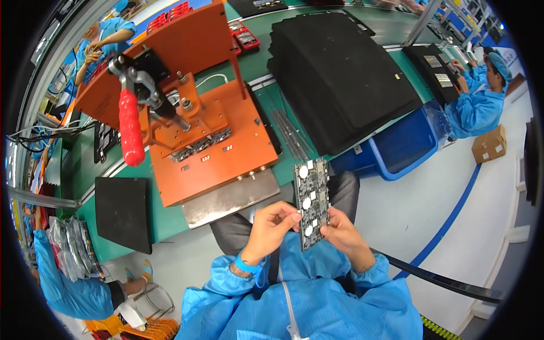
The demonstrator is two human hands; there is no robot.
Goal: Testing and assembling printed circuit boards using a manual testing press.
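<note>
A long dark circuit board panel (312,198) with several round white discs on it is held upright over my lap. My left hand (271,229) pinches its left edge with thumb and fingers, and a blue band circles that wrist. On the opposite edge my right hand (344,231) grips the lower part, its thumb on the face of the board. Ahead to the left stands an orange test fixture (243,144) with a toggle clamp whose red handle (131,127) points down. Another circuit board (201,145) lies under the fixture's press plate.
A tall stack of black foam sheets (340,73) rests on the green bench, with thin metal strips (290,133) beside it. One black pad (123,212) lies left. Below the bench at right is a blue bin (405,147). Co-workers in blue sit at right (479,102) and left (71,283).
</note>
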